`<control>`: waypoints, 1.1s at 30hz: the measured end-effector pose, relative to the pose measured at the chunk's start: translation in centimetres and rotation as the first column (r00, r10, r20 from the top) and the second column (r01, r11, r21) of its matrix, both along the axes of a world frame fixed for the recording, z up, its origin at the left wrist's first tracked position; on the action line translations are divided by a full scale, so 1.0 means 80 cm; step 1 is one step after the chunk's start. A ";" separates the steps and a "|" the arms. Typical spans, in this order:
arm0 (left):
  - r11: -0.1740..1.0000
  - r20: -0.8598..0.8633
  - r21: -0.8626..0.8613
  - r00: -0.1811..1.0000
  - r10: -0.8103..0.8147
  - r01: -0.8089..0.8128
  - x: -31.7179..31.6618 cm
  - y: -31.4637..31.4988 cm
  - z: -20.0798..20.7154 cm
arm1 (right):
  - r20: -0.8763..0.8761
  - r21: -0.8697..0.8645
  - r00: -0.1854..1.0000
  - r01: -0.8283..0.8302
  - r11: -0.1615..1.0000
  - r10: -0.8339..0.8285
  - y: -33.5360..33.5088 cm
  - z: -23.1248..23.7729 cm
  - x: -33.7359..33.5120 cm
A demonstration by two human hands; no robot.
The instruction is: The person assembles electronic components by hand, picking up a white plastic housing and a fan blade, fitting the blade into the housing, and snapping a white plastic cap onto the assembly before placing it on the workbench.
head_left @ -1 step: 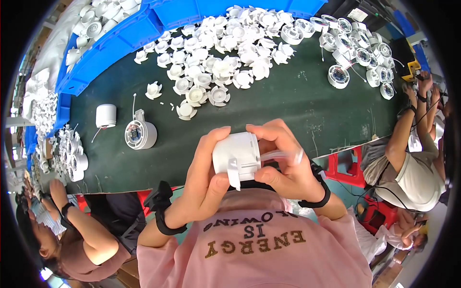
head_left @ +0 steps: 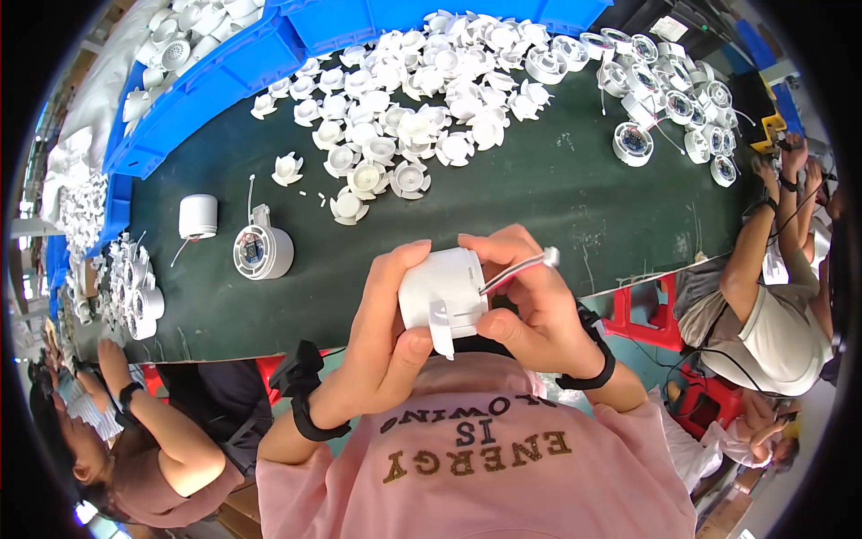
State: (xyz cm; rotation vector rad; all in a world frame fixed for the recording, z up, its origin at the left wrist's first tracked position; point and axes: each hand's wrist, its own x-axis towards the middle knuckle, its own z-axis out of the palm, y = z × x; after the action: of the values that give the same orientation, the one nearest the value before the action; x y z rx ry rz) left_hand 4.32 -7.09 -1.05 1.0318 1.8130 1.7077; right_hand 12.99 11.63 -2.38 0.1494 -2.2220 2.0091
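Between both hands, above the table's near edge, is a white cylindrical plastic housing (head_left: 440,287). My left hand (head_left: 386,332) wraps its left side, with thumb below and fingers over the top. The fingertips and thumb of my right hand (head_left: 534,310) grip its right end. A flat white tab (head_left: 441,331) juts from the lower side of the housing. From the right end comes a bundle of thin red, white and dark wires (head_left: 514,272), tipped by a small white connector (head_left: 550,257) beside my right fingers. The inside of the housing is hidden.
On the dark green table (head_left: 539,207) lie a pile of white fan impellers (head_left: 422,117), another white housing (head_left: 198,216) and a housing with a circuit board (head_left: 263,251). More wired housings (head_left: 678,99) lie far right. Blue bins (head_left: 215,90) line the back. People sit at both sides.
The wires, blurred and pale a moment ago, now show clearly, and their connector stands higher by my right fingers. The housing has hardly moved in my hands.
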 end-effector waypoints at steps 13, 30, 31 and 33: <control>0.997 0.437 -0.073 0.899 0.040 -0.008 0.000 0.002 -0.003 | -0.007 0.116 0.992 0.128 0.985 -0.128 -0.014 -0.007 0.005; 0.950 0.450 -0.152 0.836 0.314 -0.275 -0.029 -0.007 -0.008 | -0.323 0.819 0.909 0.408 0.402 -0.264 0.108 0.033 -0.022; 0.928 0.413 -0.209 0.833 0.369 -0.308 -0.043 -0.023 -0.005 | -0.348 0.886 0.849 0.436 0.156 -0.399 0.136 0.032 -0.028; 0.853 0.271 -0.308 0.821 0.503 -0.420 -0.065 -0.049 -0.012 | -0.345 0.938 0.818 0.309 -0.155 -0.460 0.199 -0.002 -0.025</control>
State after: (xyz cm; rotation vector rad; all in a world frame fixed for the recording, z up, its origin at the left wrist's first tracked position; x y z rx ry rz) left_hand -0.84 -11.03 -2.03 0.1665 2.0683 1.7348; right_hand 11.00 27.52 -2.51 -0.4934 -2.7416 -0.2920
